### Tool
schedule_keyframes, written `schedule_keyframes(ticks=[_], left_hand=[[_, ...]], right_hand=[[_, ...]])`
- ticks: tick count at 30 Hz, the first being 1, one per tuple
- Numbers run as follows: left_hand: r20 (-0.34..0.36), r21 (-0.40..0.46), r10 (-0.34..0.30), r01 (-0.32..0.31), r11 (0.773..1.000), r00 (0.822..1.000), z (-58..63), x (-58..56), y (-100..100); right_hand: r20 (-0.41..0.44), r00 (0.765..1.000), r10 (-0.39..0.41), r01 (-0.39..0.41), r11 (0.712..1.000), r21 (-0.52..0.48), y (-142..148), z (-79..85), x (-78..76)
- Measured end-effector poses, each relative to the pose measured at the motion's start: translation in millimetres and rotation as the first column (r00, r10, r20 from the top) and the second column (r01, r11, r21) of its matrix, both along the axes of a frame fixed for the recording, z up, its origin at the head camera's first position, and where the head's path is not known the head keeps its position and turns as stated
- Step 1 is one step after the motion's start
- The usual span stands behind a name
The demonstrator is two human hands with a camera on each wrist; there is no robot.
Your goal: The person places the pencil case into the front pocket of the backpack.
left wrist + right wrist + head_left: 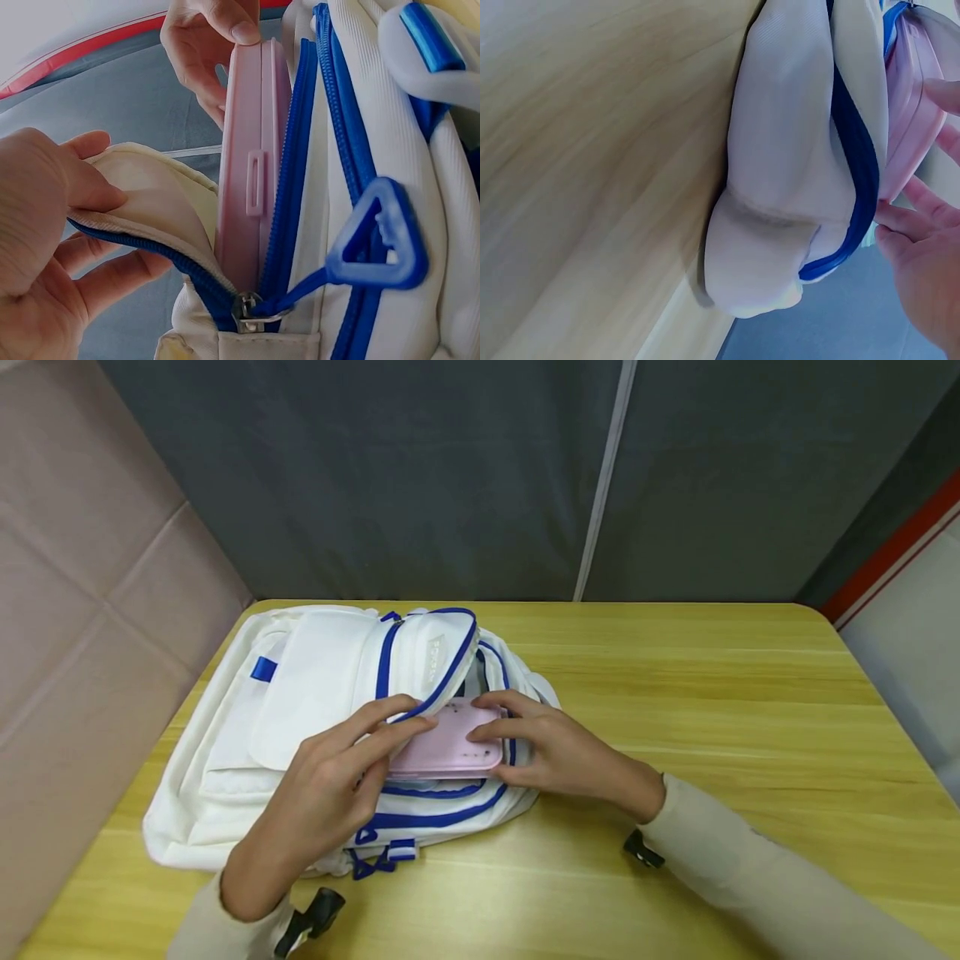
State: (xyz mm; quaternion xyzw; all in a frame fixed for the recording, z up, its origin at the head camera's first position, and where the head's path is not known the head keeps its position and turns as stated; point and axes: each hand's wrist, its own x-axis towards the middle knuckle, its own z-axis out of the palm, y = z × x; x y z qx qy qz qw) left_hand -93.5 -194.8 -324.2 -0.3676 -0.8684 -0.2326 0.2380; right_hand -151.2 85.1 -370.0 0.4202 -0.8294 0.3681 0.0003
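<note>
A white backpack [315, 685] with blue zippers lies on the table, its front pocket unzipped. My left hand [322, 777] pinches the edge of the pocket flap [154, 187] and holds it lifted. A flat pink case [450, 743] with rounded corners sits partly inside that pocket. With thumb and fingers, my right hand [555, 752] grips the outer end of the case. In the left wrist view, a small latch [256, 184] shows on the case's side. The case's inner end is hidden in the pocket.
The wooden table [712, 718] extends to the right of the backpack. A dark grey curtain [375, 485] hangs behind it, and a pale padded wall [90, 568] stands at the left. Blue triangular zipper pulls [416, 247] dangle at the backpack's near side.
</note>
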Motion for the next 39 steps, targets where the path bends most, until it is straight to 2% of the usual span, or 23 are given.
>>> schedule_keyframes(ticks=[10,26,33,39], left_hand=[[0.008,-0.014,0.001,-0.001,1.0,1.0,1.3,0.7,1],[-0.035,-0.004,0.0,0.0,1.0,0.999,-0.1,-0.4,1],[0.011,0.034,0.021,-0.022,0.999,1.0,-1.1,-1.0,0],[0.099,0.102,0.053,-0.063,0.993,0.994,-1.4,-0.5,-3]], right_hand=[[0.008,1.0,-0.004,0.004,1.0,-0.005,-13,0.1,2.6],[-0.009,0.999,-0.035,0.035,0.999,0.022,-24,-4.2,4.9],[0.038,0.996,-0.085,0.083,0.995,0.06,-17,-2.9,9.0],[0.056,0.992,-0.115,0.113,0.993,0.04,-10,-6.7,9.9]])
